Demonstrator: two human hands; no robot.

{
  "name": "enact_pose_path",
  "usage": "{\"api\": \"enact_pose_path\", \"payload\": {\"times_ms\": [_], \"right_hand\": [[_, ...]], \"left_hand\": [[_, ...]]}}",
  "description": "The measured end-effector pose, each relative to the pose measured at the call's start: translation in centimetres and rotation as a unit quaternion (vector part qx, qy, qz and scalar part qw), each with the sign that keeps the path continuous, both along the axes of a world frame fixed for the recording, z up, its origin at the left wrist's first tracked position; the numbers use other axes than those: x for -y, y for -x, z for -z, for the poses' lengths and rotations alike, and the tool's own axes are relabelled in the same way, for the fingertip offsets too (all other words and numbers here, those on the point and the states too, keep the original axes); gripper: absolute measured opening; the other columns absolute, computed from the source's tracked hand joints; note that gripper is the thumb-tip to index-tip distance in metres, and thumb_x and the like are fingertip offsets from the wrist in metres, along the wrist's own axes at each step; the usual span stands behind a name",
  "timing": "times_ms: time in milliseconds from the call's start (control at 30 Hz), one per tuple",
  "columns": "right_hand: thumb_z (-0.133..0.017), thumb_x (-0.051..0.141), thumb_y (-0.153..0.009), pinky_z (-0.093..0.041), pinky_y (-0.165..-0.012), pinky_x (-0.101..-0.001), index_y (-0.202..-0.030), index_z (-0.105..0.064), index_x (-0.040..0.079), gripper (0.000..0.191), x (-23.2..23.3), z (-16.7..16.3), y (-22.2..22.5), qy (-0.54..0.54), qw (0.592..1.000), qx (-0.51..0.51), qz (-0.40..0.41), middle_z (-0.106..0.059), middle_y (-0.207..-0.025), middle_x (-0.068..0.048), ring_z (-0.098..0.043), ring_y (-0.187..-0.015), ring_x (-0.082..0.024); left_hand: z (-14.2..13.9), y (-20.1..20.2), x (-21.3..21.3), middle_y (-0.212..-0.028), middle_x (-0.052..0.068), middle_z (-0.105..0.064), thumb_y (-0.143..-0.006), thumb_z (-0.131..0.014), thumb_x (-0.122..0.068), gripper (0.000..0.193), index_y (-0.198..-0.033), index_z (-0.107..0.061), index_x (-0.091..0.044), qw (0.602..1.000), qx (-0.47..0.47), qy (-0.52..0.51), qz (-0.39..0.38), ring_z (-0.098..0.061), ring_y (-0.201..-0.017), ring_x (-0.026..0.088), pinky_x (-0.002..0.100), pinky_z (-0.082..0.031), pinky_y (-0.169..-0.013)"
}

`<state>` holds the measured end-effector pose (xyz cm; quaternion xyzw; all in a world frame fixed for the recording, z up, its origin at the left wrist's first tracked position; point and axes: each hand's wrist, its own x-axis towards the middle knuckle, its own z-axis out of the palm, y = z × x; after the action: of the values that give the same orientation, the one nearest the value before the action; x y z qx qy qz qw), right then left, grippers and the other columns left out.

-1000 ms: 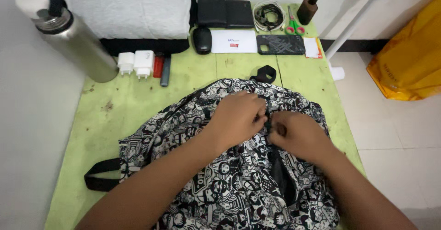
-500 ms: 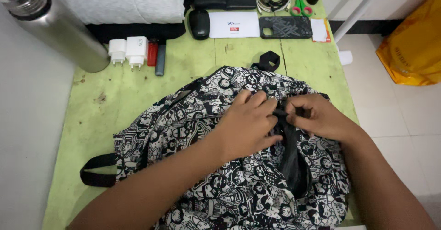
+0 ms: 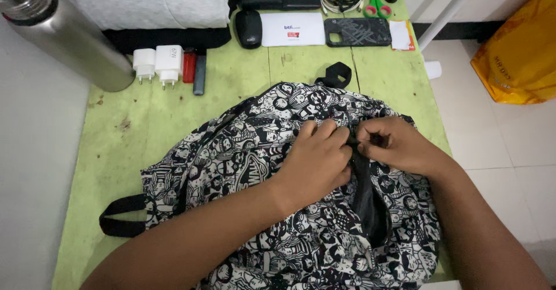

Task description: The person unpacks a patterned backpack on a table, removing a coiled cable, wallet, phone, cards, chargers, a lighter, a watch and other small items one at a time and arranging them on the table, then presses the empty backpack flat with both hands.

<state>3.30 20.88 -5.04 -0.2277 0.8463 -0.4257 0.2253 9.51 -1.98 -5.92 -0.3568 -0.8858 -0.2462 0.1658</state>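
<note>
The backpack [image 3: 255, 168] zip is pinched by both hands, left hand [image 3: 315, 162] and right hand [image 3: 394, 145], at the far end, the opening nearer still gaping.

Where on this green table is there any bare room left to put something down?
Bare green shows left of the backpack, below the steel bottle and white chargers. A smaller patch lies between the phone case and the backpack's top. The back row is crowded; both hands occupy the backpack.
</note>
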Motion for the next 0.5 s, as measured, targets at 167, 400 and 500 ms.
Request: {"api": "enact_pose_path", "payload": {"times_ms": [167, 400, 500], "right_hand": [[-0.070, 0.004, -0.076, -0.047, -0.058, -0.0305, -0.077, -0.059, 0.002, 0.011, 0.4, -0.6, -0.9, -0.036, 0.995, -0.092, 0.008, -0.058, -0.069, -0.002, -0.053, -0.063, -0.010], [-0.070, 0.004, -0.076, -0.046, -0.056, -0.0317, -0.078, -0.057, 0.003, 0.014, 1.5, -1.1, -1.4, -0.032, 0.994, -0.106, -0.012, -0.055, -0.070, -0.005, -0.052, -0.061, -0.015], [-0.072, 0.006, -0.076, -0.047, -0.057, -0.0318, -0.078, -0.058, 0.004, 0.014, 1.8, -1.3, -1.4, -0.046, 0.989, -0.137, -0.025, -0.056, -0.070, -0.005, -0.055, -0.060, -0.015]], "left_hand": [[-0.3, 0.6, 0.5, -0.099, 0.006, -0.060, -0.074, -0.077, -0.026, 0.019, -0.080, -0.072, -0.009, 0.999, 0.023, -0.027, 0.020, -0.054, -0.105, 0.025, 0.043, -0.040, -0.088], [-0.5, 4.3, 4.5, -0.087, 0.004, -0.061, -0.073, -0.084, -0.031, 0.025, -0.079, -0.071, -0.010, 0.970, 0.192, -0.078, 0.125, -0.062, -0.087, 0.022, 0.038, -0.049, -0.075], [-0.5, 5.5, 5.7, -0.088, 0.001, -0.061, -0.078, -0.085, -0.024, 0.023, -0.086, -0.072, -0.009, 0.925, 0.308, -0.151, 0.160, -0.062, -0.080, 0.012, 0.028, -0.053, -0.070]]}}
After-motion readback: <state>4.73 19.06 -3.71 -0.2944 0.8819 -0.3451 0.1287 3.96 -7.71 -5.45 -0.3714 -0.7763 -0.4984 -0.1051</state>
